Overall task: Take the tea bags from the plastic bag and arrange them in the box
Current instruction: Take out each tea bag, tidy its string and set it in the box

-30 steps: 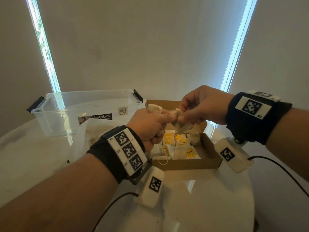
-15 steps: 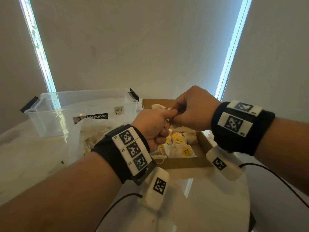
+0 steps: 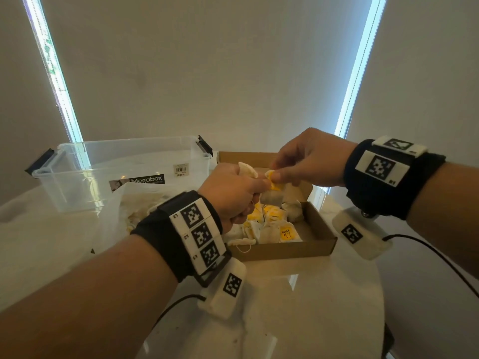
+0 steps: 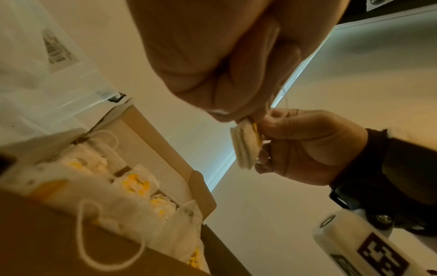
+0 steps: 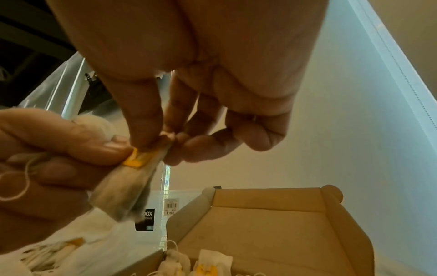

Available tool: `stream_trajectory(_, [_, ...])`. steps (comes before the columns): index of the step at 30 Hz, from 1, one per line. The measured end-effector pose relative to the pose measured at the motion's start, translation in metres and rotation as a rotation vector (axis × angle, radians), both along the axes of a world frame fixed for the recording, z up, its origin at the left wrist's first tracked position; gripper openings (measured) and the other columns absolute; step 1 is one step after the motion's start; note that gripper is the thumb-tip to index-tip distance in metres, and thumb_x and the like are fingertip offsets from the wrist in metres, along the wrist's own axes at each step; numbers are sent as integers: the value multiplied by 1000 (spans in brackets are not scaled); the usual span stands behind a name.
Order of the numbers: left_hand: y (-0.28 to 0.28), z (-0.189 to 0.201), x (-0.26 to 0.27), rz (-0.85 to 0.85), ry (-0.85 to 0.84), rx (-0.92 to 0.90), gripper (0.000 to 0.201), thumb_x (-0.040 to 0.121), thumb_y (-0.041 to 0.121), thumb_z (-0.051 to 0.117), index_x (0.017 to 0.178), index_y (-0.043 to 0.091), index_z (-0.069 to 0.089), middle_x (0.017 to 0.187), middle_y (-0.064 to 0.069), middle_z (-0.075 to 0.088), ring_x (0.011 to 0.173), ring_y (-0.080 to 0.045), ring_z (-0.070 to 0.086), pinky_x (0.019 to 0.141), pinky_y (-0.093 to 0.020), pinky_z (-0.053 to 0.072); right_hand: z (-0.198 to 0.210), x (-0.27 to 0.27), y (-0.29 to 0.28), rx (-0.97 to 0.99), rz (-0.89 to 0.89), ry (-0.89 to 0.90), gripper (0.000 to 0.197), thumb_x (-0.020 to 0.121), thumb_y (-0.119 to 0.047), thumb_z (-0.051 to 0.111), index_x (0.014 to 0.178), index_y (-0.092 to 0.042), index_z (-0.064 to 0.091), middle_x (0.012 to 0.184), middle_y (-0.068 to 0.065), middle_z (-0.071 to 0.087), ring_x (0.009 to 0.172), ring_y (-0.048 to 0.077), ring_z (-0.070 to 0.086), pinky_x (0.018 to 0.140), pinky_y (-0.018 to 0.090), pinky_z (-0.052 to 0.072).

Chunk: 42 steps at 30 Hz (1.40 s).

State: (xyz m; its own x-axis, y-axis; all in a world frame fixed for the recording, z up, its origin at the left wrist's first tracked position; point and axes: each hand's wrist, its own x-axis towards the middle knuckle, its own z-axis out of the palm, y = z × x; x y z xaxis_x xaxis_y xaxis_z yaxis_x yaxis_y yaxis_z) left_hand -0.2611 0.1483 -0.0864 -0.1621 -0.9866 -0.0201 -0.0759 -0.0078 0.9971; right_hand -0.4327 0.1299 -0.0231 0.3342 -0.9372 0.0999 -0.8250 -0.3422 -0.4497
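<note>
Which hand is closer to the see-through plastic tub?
Left. The left hand is just right of the clear plastic tub, holding tea bags above the cardboard box. The right hand is farther right, past the box's middle.

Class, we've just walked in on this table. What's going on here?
A person is filling a cardboard box with tea bags. Both hands meet above it: the left hand grips tea bags, and the right hand pinches one tea bag by its yellow tag. More bags already lie in the box. The plastic bag sits left of it.
</note>
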Motion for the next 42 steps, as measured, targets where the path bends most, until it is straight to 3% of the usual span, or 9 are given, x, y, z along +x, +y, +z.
stream_trajectory(4, [-2, -1, 2, 55, 104, 66, 17, 96, 25, 64, 90, 9, 61, 58, 0, 48, 35, -6, 36, 31, -18, 27, 1, -3, -5, -43, -37, 28, 12, 83, -39, 77, 77, -29, 76, 69, -3, 72, 64, 8, 63, 74, 30, 56])
stream_trajectory(8, [-7, -4, 10, 77, 131, 152, 20, 99, 26, 59, 84, 13, 53, 58, 1, 46, 35, -5, 34, 31, -17, 26, 0, -14, -14, -59, -107, 156, 17, 80, -39, 80, 88, -24, 80, 72, -8, 73, 67, 6, 65, 69, 23, 53])
stream_trajectory(11, [-4, -7, 15, -4, -40, 164, 16, 97, 26, 62, 92, 11, 60, 58, 0, 48, 37, -7, 35, 32, -18, 27, -5, -22, -23, -15, -130, 238, 14, 78, -38, 83, 83, -26, 78, 66, -8, 73, 58, 3, 66, 63, 20, 49])
stream_trajectory(16, [9, -13, 17, -203, -564, 88, 23, 89, 27, 72, 98, 7, 69, 66, -4, 61, 47, -14, 49, 44, -24, 40, -27, -27, -42, 169, -145, 612, 12, 85, -31, 78, 90, -21, 74, 71, -9, 73, 54, 2, 68, 68, 20, 56])
stream_trajectory(19, [11, -17, 17, -205, -767, 81, 26, 84, 30, 76, 101, 11, 70, 85, -10, 69, 62, -18, 57, 49, -25, 45, -35, -24, -51, 228, -115, 658, 9, 87, -29, 77, 84, -24, 71, 72, -8, 72, 62, 4, 67, 76, 23, 57])
stream_trajectory(21, [10, -20, 18, -186, -820, 70, 26, 83, 30, 76, 100, 11, 71, 84, -8, 68, 64, -19, 57, 50, -25, 46, -38, -19, -57, 230, -93, 687, 8, 85, -30, 78, 86, -25, 73, 77, -9, 70, 73, 6, 64, 82, 26, 56])
stream_trajectory(30, [3, -21, 19, -210, -862, 105, 24, 85, 24, 73, 98, 4, 70, 66, -4, 59, 50, -16, 51, 43, -21, 41, -57, -7, -85, 197, -165, 686, 9, 81, -26, 83, 81, -18, 78, 64, -6, 72, 56, 7, 65, 73, 27, 61])
stream_trajectory(38, [-1, -19, 19, -253, -890, 109, 25, 86, 26, 73, 101, 6, 68, 72, -5, 60, 54, -17, 52, 45, -23, 42, -65, -3, -92, 134, -231, 792, 17, 80, -25, 80, 89, -11, 79, 88, 5, 78, 85, 20, 75, 80, 38, 63])
stream_trajectory(42, [-1, -15, 26, -227, -650, 191, 25, 91, 34, 69, 88, 10, 66, 59, 0, 57, 41, -11, 46, 38, -20, 37, -55, 2, -86, 92, -248, 717, 21, 80, -28, 80, 87, -9, 77, 83, 6, 77, 80, 19, 75, 78, 36, 63])
